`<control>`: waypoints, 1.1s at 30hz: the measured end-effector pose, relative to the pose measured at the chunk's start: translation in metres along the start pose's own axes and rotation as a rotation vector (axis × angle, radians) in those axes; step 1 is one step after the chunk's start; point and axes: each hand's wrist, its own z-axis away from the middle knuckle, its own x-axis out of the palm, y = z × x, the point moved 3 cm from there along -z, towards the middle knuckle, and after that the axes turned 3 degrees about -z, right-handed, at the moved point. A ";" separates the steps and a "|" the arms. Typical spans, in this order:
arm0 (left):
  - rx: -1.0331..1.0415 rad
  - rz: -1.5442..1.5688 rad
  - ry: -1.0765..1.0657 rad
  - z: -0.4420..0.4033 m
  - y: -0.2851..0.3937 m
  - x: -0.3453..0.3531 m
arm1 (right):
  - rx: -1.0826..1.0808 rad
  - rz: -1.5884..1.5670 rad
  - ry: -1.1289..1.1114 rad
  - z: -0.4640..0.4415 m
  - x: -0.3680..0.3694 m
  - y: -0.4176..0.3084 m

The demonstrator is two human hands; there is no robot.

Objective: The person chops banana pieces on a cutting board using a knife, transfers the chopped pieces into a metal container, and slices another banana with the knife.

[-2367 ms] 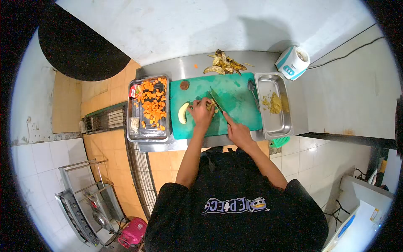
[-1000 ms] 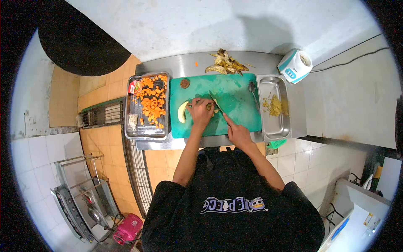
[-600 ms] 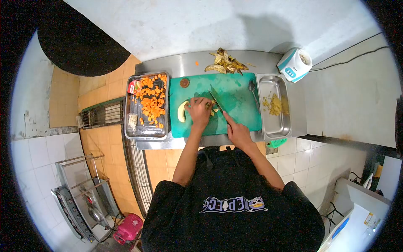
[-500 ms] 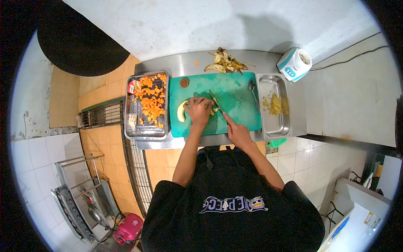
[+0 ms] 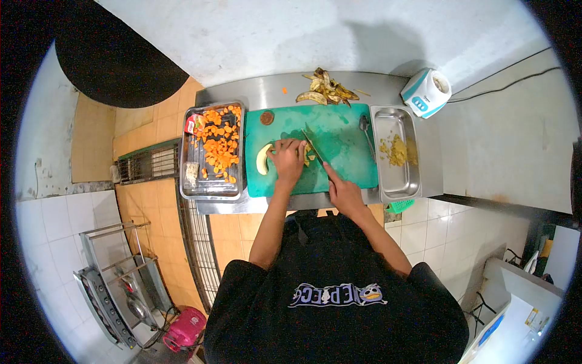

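My right hand (image 5: 344, 195) grips a knife (image 5: 314, 146) by its handle, the blade angled up and to the left over the green cutting board (image 5: 345, 170). Beside the blade, my left hand (image 5: 289, 160) presses down with curled fingers on a banana that it mostly hides. Small yellowish banana pieces (image 5: 310, 156) lie between the fingers and the knife. Just left of my left hand, close to the thumb, rests a peeled banana (image 5: 262, 160). A round brown item (image 5: 267, 118) sits at the board's upper left.
Left of the board stands a tray (image 5: 242, 139) with orange carrot pieces (image 5: 219, 148) and a red packet (image 5: 194, 125). A steel pan (image 5: 397, 193) with yellow mash (image 5: 398, 151) is at right. Behind lie banana peels (image 5: 327, 88) and a white-and-teal appliance (image 5: 426, 93). A dark-handled utensil (image 5: 365, 126) lies on the board.
The knife blade has shifted slightly against the fingertips of my left hand. Both hands stay in nearly the same place, and the peeled banana has not moved.
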 end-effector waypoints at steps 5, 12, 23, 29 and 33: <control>-0.008 0.010 -0.039 0.001 0.001 -0.007 | 0.060 0.016 -0.081 0.001 0.000 0.002; 0.019 0.047 -0.049 0.007 0.004 -0.004 | 0.038 0.009 -0.053 0.003 0.001 0.004; -0.004 -0.065 -0.090 0.012 -0.001 -0.001 | -0.010 -0.003 0.016 0.002 -0.002 0.001; 0.000 -0.040 -0.092 0.010 0.000 -0.002 | 0.004 0.044 -0.079 0.000 0.004 0.002; -0.030 -0.028 -0.057 0.011 0.002 -0.002 | 0.020 0.026 -0.081 -0.011 -0.003 -0.009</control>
